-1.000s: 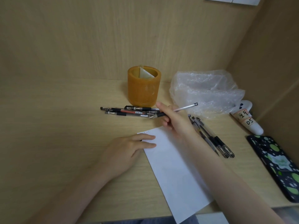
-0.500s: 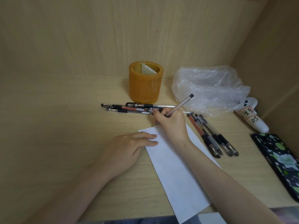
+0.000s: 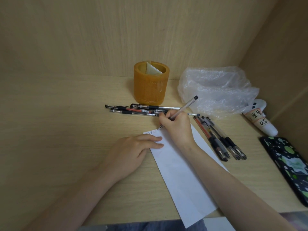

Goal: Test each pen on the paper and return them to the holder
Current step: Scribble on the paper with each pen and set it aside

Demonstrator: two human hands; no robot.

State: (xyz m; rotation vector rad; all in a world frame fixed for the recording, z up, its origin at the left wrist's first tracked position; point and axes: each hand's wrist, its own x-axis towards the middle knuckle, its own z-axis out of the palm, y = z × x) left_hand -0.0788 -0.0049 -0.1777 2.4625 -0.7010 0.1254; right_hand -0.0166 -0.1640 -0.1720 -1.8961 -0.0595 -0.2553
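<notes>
Right fingers (image 3: 164, 117) pinch pen (image 3: 185, 105), tip at paper (image 3: 180, 172); left fingers (image 3: 153, 139) rest flat on it.

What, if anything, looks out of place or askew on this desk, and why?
The paper lies askew, its near corner hanging past the desk's front edge. Pens lie loose in a left cluster and a right cluster outside the orange holder; none stands in it. Nothing looks spilled or damaged.

clear pen (image 3: 184, 107), tip seemingly on white paper (image 3: 180, 172)
</notes>
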